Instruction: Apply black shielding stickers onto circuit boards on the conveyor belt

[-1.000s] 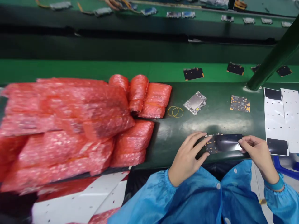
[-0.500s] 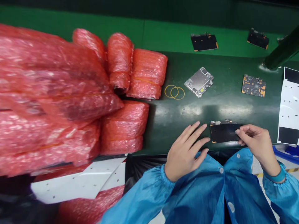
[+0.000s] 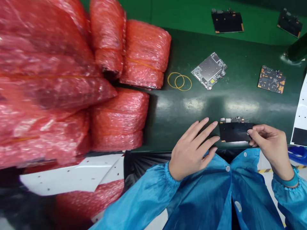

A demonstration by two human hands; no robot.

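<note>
I'm pinching the black-filmed circuit board (image 3: 235,131) on the green desk (image 3: 182,118) with the fingers (image 3: 255,131) of my right hand (image 3: 272,148), while my left hand (image 3: 192,151) is lying open just beside it, no longer touching.

The left hand (image 3: 192,153) is held flat with fingers spread, left of the smock buttons (image 3: 227,168); the right hand (image 3: 271,148) is curled into a pinch to their right.
</note>
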